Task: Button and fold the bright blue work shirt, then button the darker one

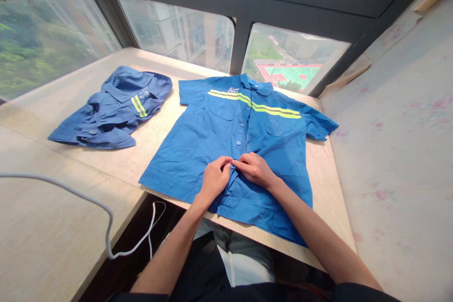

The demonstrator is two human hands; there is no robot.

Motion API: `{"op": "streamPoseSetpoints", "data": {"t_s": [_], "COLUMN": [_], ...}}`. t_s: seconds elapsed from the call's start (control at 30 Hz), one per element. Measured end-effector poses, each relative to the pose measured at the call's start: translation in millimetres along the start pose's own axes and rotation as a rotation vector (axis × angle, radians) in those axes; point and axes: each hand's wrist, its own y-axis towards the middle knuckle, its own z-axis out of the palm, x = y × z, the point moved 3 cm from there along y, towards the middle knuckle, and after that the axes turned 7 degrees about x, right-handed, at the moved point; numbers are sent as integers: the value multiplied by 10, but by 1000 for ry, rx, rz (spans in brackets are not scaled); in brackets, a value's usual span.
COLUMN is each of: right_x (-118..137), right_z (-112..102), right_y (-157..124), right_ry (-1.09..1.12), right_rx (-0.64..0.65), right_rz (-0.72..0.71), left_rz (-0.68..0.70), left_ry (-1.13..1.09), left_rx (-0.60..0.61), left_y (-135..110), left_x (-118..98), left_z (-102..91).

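A blue short-sleeved work shirt [184,151] with yellow-and-grey reflective stripes lies spread face up, its collar toward the window. Several buttons show down its front placket, one button [238,143] just above my hands. My left hand [215,177] pinches the placket edge low on the front, thumb and forefinger together. From the other side, my right hand [255,169] meets it with its fingertips closed on the same spot of the shirt front. Whatever button or buttonhole sits between the fingertips is hidden. Below my hands the placket is bunched and slightly parted.
Left of the shirt lies a second blue garment [116,108], crumpled, with a striped patch. A white cable [71,189] loops over the ledge [42,226] and hangs past its edge. Windows stand behind, and a flowered wall [392,151] borders the right side.
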Motion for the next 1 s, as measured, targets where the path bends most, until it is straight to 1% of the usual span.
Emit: {"op": "streamPoseSetpoints", "data": {"t_s": [0.17,0.37,0.53,0.8,1.0], "right_x": [-20,-7,-18,-52,-58], "right_z": [20,-8,-3,30,19], "right_y": [-17,-4,-5,-20,-21], "right_ry": [30,34,71,132,150], "right_rx": [23,-8,9,7,-27], "right_rz": [16,14,18,37,23], "left_rz": [60,61,94,89,76], "left_ry": [19,129,174,160,189], "left_rx": [49,-35,-62,-47,-44], "left_y": [-96,-131,-121,-113,-114], "left_x": [-11,32,21,11,-4], "left_z": [-12,22,45,45,47]}}
